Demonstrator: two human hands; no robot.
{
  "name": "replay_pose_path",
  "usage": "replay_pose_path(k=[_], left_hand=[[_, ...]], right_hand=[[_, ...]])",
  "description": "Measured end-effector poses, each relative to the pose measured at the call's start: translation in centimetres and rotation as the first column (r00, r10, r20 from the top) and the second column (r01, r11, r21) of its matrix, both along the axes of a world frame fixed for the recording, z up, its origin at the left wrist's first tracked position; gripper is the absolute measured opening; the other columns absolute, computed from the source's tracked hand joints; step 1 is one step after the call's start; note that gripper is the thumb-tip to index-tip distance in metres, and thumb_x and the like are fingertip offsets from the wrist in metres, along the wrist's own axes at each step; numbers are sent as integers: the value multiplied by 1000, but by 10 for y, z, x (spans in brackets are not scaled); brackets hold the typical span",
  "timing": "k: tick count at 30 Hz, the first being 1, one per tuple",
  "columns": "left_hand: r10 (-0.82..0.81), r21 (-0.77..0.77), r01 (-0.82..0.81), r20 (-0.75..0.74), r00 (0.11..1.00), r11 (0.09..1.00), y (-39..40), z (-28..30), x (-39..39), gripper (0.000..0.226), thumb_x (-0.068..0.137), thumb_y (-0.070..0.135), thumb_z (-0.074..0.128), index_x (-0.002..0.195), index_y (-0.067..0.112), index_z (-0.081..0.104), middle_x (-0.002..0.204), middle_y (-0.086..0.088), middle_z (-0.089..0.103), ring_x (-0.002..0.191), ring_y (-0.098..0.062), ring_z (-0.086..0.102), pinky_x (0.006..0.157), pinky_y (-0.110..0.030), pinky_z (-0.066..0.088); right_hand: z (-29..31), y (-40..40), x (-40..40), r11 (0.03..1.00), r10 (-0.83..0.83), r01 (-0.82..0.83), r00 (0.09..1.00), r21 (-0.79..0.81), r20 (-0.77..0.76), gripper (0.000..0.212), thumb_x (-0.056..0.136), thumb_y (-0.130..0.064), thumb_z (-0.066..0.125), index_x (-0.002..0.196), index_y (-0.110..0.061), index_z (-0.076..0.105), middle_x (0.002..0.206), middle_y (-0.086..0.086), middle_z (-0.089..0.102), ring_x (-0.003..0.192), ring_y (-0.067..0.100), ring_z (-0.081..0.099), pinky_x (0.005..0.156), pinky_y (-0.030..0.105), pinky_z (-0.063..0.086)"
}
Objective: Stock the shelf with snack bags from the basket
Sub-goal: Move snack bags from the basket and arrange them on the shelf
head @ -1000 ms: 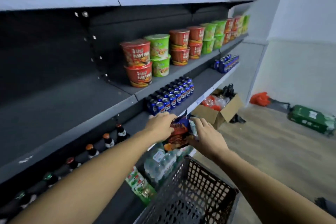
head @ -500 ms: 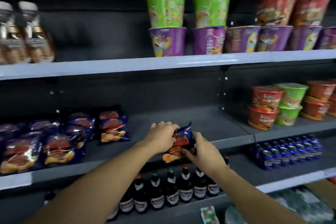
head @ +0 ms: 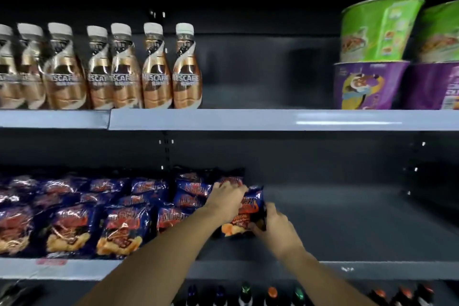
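Note:
A blue snack bag with orange chips printed on it stands on the grey middle shelf, held between both hands. My left hand grips its upper left edge. My right hand holds its lower right side. To the left, several matching blue snack bags fill the shelf in rows, and the held bag sits at the right end of them. The basket is out of view.
Above, a grey shelf carries several coffee bottles on the left and green and purple noodle cups on the right. Bottle tops show below the shelf's front lip. The middle shelf is bare to the right of the held bag.
The view swung left from the basket and drink cans toward the snack rows. Both hands carried the bag up and onto the middle shelf, next to the other bags.

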State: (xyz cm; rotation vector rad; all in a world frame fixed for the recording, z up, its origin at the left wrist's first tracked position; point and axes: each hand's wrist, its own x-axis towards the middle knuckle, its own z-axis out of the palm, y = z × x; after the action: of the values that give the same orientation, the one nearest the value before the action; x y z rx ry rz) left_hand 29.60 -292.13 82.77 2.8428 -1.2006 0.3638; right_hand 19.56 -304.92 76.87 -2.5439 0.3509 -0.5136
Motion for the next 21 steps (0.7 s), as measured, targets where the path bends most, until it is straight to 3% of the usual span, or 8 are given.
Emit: replay_pose_path(k=[3, 6, 10, 12, 16, 19, 21], left_hand=[[-25, 67, 24, 17, 1000, 997, -10, -11, 24, 47, 95, 14, 55, 140, 19, 43, 134, -5, 53, 125, -26, 43, 107, -44, 28], [-29, 111, 24, 50, 998, 994, -21, -18, 43, 51, 92, 6, 54, 140, 19, 42, 134, -5, 53, 124, -26, 43, 107, -44, 28], [-37, 105, 31, 57, 998, 994, -28, -23, 56, 50, 92, 7, 55, 140, 18, 43, 134, -4, 53, 124, -25, 43, 106, -44, 28], [-48, 110, 40, 65, 997, 993, -26, -24, 60, 51, 92, 9, 57, 140, 18, 42, 135, -4, 52, 125, -25, 42, 107, -43, 28], [-49, 132, 38, 84, 995, 991, -13, -28, 73, 56, 89, 6, 59, 140, 19, 41, 134, -4, 52, 124, -26, 41, 107, -42, 28], [-25, 109, 18, 71, 997, 994, -3, -31, 78, 58, 90, 10, 59, 143, 19, 38, 136, -4, 50, 126, -24, 41, 110, -40, 27], [-27, 79, 23, 48, 998, 997, 1, -33, 77, 60, 92, 16, 54, 147, 18, 32, 143, -4, 45, 132, -23, 36, 115, -41, 21]], right_hand=[[-12, -9, 15, 1000, -11, 11, 999, 17, -53, 51, 86, -52, 66, 121, -24, 42, 115, -3, 61, 105, 19, 60, 80, 32, 49], [-19, -29, 30, 975, 26, -5, 995, 221, -93, 67, 67, -63, 77, 114, -28, 44, 113, -9, 58, 106, 13, 56, 86, 31, 49], [-30, -48, 56, 913, 153, -55, 965, 405, -214, 93, 60, -46, 90, 133, -18, 40, 131, -10, 55, 119, 10, 53, 95, 23, 42], [-41, -48, 73, 890, 188, -79, 961, 448, -203, 92, 53, -45, 93, 130, -24, 46, 121, -14, 63, 111, 5, 60, 97, 27, 47], [-57, -30, 102, 868, 243, -170, 965, 466, -99, 79, 53, -30, 92, 121, -31, 53, 110, -15, 68, 101, -4, 62, 80, 12, 46], [-54, -23, 106, 867, 254, -191, 964, 460, -78, 89, 46, -36, 94, 124, -33, 51, 116, -15, 65, 106, -2, 60, 90, 23, 48], [-48, -27, 101, 881, 257, -188, 961, 434, -106, 112, 36, -58, 94, 134, -38, 41, 127, -17, 59, 119, 5, 54, 102, 32, 46]])
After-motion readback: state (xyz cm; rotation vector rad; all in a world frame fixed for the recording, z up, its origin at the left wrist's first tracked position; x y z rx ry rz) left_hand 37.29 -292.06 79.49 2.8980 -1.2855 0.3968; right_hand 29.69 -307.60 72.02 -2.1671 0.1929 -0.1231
